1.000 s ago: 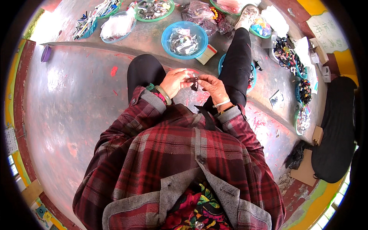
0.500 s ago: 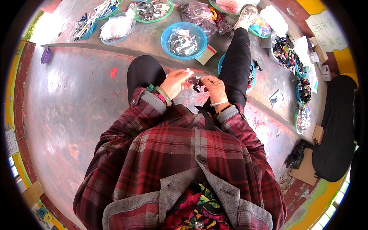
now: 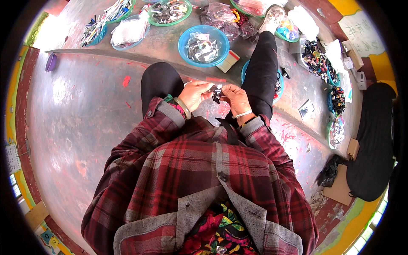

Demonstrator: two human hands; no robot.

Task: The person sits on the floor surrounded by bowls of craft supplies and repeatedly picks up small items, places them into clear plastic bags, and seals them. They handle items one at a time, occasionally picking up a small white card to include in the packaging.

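Observation:
Between my hands, above my lap, is a small clear plastic bag (image 3: 216,92) with something dark in or against it; its exact kind is too small to make out. My left hand (image 3: 196,95) pinches the bag's left side, fingertips pressed together. On the other side my right hand (image 3: 237,99) grips it between thumb and fingers. A blue basin (image 3: 183,50) stands just beyond my hands, with several small clear packets (image 3: 203,46) of dark items lying in it.
Another blue basin (image 3: 244,75) is partly hidden by my right leg. Further off stand a green-rimmed tray (image 3: 187,16) of packets and a basin of flat clear bags (image 3: 128,32). Baskets of coloured bands (image 3: 316,59) line the right. A purple bowl (image 3: 51,62) sits far left.
My left fingers have come down from a raised, more spread pose and closed on the bag. The bag now shows more plainly between both hands; my right hand has hardly moved.

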